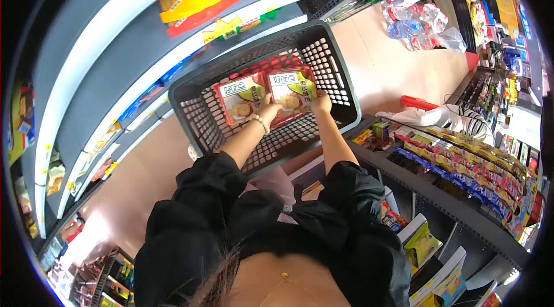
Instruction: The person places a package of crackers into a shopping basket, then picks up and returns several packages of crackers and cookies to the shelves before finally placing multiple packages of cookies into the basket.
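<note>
Two red-and-white biscuit packs lie side by side in a black plastic basket (349, 96) with perforated walls. Each pack has a cookie picture and a yellow-green patch on its front. My left hand (269, 109), with a beaded bracelet at the wrist, grips the near left edge of the right biscuit pack (290, 83), close beside the left biscuit pack (232, 99). On the opposite edge of that right pack, my right hand (321, 103) is closed, its fingers partly hidden. Between them, the two hands hold the pack from both sides.
Curved grey shelves (115, 41) with yellow and red packets (202, 4) rise at the left. Along the right runs a dark shelf rack (427, 191) carrying rows of snack packets. Wrapped bottles (418, 27) stand on the floor farther off, near a red object (418, 103).
</note>
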A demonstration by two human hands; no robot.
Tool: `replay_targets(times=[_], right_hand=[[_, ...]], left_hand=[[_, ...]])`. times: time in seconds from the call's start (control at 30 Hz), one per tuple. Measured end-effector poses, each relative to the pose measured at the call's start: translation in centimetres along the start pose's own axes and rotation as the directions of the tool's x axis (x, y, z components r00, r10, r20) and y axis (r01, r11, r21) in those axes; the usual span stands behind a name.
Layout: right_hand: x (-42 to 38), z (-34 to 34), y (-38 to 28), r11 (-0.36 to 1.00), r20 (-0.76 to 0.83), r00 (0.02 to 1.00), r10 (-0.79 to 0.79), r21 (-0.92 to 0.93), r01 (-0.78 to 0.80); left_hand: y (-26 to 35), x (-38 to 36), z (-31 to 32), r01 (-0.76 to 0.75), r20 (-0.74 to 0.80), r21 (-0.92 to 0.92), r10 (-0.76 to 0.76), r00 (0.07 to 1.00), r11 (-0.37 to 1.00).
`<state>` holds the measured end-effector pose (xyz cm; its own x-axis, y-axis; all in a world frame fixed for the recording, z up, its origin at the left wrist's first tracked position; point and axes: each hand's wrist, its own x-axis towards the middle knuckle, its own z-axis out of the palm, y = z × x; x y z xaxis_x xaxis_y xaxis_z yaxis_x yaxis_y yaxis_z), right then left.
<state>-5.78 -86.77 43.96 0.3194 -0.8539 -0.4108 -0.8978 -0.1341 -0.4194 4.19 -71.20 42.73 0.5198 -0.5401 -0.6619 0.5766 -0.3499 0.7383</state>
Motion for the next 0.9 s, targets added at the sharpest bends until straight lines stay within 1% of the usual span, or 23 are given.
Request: replay_targets(times=[0.03,0.07,0.1,0.13,0.17,0.2,0.23,0.3,0.33,0.37,0.43,0.47,0.5,0.57,0.6,0.63,0.67,0.7,0.73,0.77,0.8,0.87,0.9], right_hand=[[0.8,0.5,0.1,0.996,0.013,0.998,0.064,0.068,-0.065],[1.4,0.9,0.5,0.996,0.024,0.997,0.073,0.041,-0.074],[1.4,0.7,0.0,0.997,0.035,0.996,0.081,0.014,-0.081],[2.3,1.8,1.0,0.996,0.049,0.996,0.070,0.046,-0.072],[3.1,2.7,2.0,0.996,0.073,0.994,0.082,0.022,-0.083],[3.7,3.2,2.5,0.995,0.087,0.992,0.089,0.029,-0.092],[4.0,3.7,2.9,0.994,0.105,0.990,0.096,0.036,-0.100],[4.2,5.0,3.8,0.988,0.096,0.992,0.082,0.124,-0.094],[4.4,5.4,3.7,0.990,0.090,0.992,0.087,0.107,-0.096],[4.1,5.5,4.1,0.989,0.087,0.992,0.095,0.103,-0.103],[1.8,3.3,0.5,0.996,0.071,0.997,0.030,-0.091,-0.023],[0.6,3.4,-0.4,1.000,-0.018,1.000,-0.024,0.008,0.025],[-0.3,4.3,-0.6,0.985,-0.148,0.974,-0.169,0.006,0.172],[-2.9,4.5,-2.9,0.929,-0.085,0.926,-0.368,0.011,0.370],[-4.1,5.2,-4.1,0.903,0.002,0.909,-0.416,0.112,0.414],[-5.3,6.0,-5.3,0.912,0.097,0.912,-0.399,0.148,0.383],[-5.6,7.8,-5.6,0.896,0.101,0.897,-0.430,0.173,0.410],[-5.7,10.1,-5.3,0.879,0.108,0.882,-0.459,0.196,0.434],[-6.2,11.1,-5.9,0.913,0.123,0.909,-0.398,0.152,0.379],[-6.6,12.0,-6.4,0.940,0.133,0.932,-0.336,0.105,0.324],[-6.9,12.6,-6.9,0.962,0.139,0.952,-0.272,0.054,0.267],[-6.1,14.0,-6.9,0.976,0.240,0.946,-0.218,0.078,0.205],[-5.9,14.4,-6.9,0.982,0.285,0.940,-0.188,0.088,0.169]], left_hand=[[-1.0,1.2,0.7,0.002,-0.064,0.081,0.003,0.998,0.997],[-2.0,2.4,1.1,0.030,-0.080,0.088,-0.023,0.997,0.996],[-3.2,3.8,1.1,0.025,-0.078,0.131,-0.015,0.997,0.991],[-4.1,4.9,1.1,0.021,-0.076,0.169,-0.008,0.997,0.985],[-5.0,5.7,1.3,0.018,-0.076,0.203,-0.003,0.997,0.979],[-3.9,5.3,1.3,0.062,-0.029,0.112,-0.059,0.998,0.992],[-3.7,5.1,1.5,0.010,-0.038,0.059,-0.008,0.999,0.998],[-4.6,6.0,1.0,0.010,-0.021,0.070,-0.009,1.000,0.998],[-5.1,6.4,0.6,-0.086,0.000,0.077,0.086,0.996,0.993],[-5.9,6.1,0.0,-0.123,-0.039,-0.037,0.122,0.992,0.992],[-2.6,3.3,-0.9,-0.215,-0.131,-0.251,0.187,0.974,0.944],[-2.8,3.3,-2.5,-0.349,-0.201,-0.060,0.331,0.922,0.935],[0.7,0.5,-3.6,-0.305,-0.336,0.271,0.386,0.859,0.913],[2.1,-1.2,-6.3,-0.228,-0.531,0.505,0.507,0.679,0.833],[1.9,-1.7,-7.5,-0.164,-0.594,0.526,0.498,0.632,0.835],[1.0,-1.8,-8.6,-0.099,-0.652,0.541,0.491,0.578,0.835],[-0.1,-1.6,-9.4,0.063,-0.678,0.580,0.438,0.590,0.812],[-1.1,-1.3,-10.3,0.175,-0.671,0.523,0.276,0.689,0.834],[-1.8,-0.9,-11.2,0.292,-0.646,0.469,0.098,0.758,0.834],[-2.5,-0.6,-12.0,0.408,-0.601,0.420,-0.088,0.794,0.811],[-3.6,0.0,-12.6,0.376,-0.521,0.328,-0.166,0.837,0.867],[-5.0,0.8,-13.4,0.325,-0.318,0.123,-0.273,0.908,0.938],[-4.8,0.7,-13.7,0.283,-0.328,0.157,-0.221,0.919,0.946]])
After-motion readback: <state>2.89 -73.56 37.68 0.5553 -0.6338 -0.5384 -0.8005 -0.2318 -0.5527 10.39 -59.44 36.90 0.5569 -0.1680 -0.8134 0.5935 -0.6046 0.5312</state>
